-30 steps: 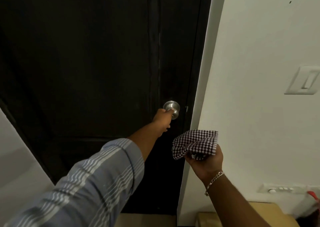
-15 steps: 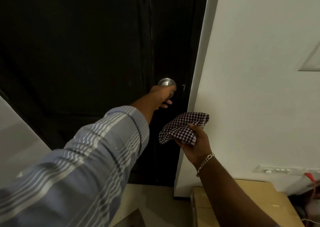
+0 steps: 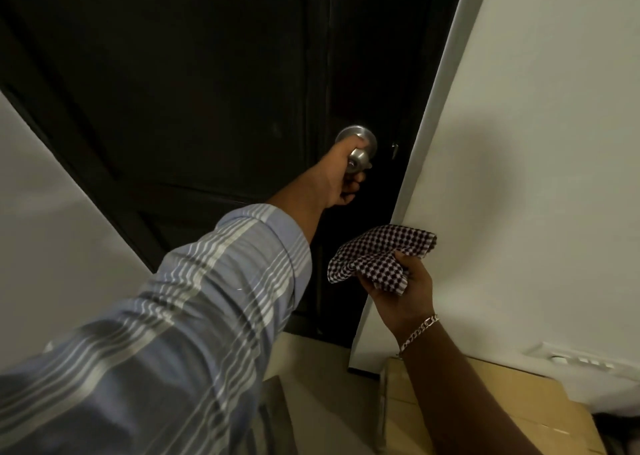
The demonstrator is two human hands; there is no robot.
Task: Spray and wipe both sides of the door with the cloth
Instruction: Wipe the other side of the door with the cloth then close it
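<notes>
The door (image 3: pixel 207 90) is dark and fills the upper left and centre of the frame, its right edge meeting a pale frame (image 3: pixel 440 115) that runs diagonally from the top right down to the lower centre. Just right of centre, the left hand (image 3: pixel 341 177) reaches out of a striped sleeve (image 3: pixel 214 302) and curls its fingers round the knob (image 3: pixel 358 149), a round silver one near the door's right edge. Below and right of it, the right hand (image 3: pixel 401 295) holds the cloth (image 3: pixel 379 255), checked dark and white, bunched in its fingers, close to the frame but apart from the door. It is hard to tell in the dim light whether the door is fully closed. A bracelet (image 3: pixel 417 333) circles the right wrist. A cardboard box (image 3: pixel 485 409) sits at the lower right, against the white wall (image 3: pixel 536 142).
</notes>
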